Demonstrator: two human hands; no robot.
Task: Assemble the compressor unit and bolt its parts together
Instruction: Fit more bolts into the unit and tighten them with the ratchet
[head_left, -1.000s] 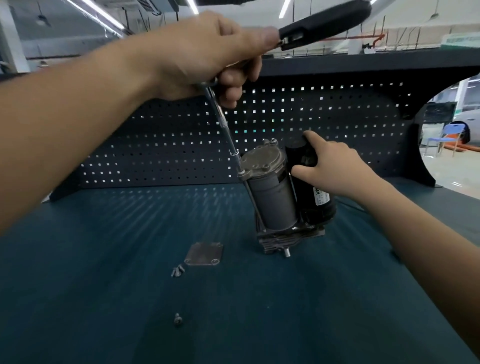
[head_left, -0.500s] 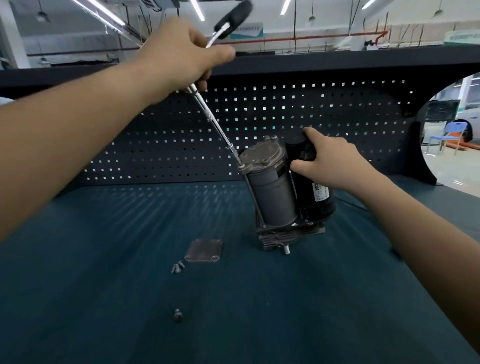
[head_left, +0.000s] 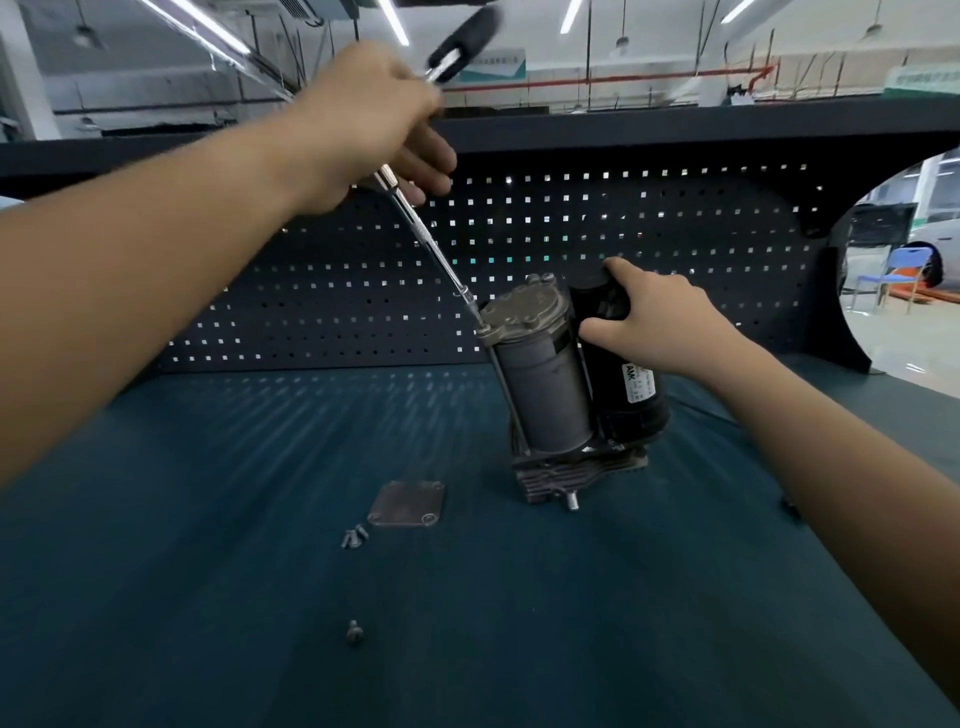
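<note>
The compressor unit (head_left: 550, 400) stands tilted on the teal bench mat, a grey cylinder with a metal head beside a black motor (head_left: 631, 400). My right hand (head_left: 660, 317) grips the top of the black motor. My left hand (head_left: 374, 124), raised at upper left, grips a ratchet wrench with a black handle (head_left: 462, 44); its long chrome extension (head_left: 431, 244) slants down to a bolt at the left corner of the cylinder head (head_left: 522, 309).
A square metal cover plate (head_left: 408, 503) lies on the mat left of the unit. Two small bolts (head_left: 354, 536) sit by it, one more bolt (head_left: 354, 631) nearer to me. A dark pegboard wall (head_left: 649, 249) closes the bench's back.
The wrench handle has swung from pointing right to pointing up and back, and my left hand has shifted with it. My right hand has stayed on the motor.
</note>
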